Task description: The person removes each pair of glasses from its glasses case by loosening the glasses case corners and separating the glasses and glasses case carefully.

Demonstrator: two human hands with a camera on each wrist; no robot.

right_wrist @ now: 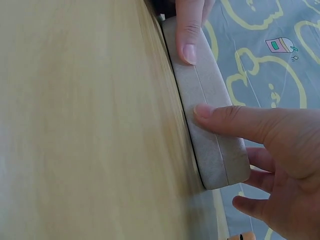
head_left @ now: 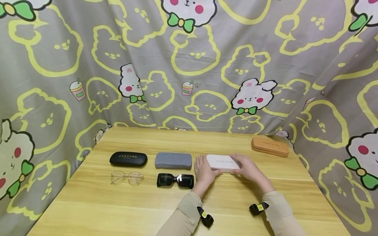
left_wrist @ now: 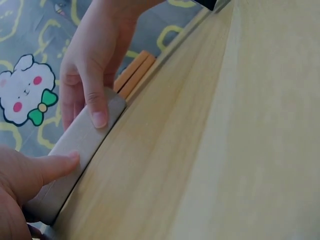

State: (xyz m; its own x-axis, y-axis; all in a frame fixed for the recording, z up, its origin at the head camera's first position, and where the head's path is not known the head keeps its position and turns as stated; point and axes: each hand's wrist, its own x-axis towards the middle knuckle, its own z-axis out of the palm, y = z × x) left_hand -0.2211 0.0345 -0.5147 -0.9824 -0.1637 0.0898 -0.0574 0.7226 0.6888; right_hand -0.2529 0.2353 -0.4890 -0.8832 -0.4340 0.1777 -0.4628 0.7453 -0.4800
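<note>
A white glasses case with small print on its lid lies closed on the wooden table. At its left end, my left hand holds it, thumb along the front side. My right hand grips the other end, its thumb also pressed on the front. In the left wrist view both thumbs rest on the pale side of the case. The right wrist view shows a seam along the case and fingers of the right hand behind it.
Left of the hands lie black sunglasses below a grey-blue case. Farther left, thin-framed glasses lie below a black case. An orange case sits at the back right. A patterned curtain surrounds the table.
</note>
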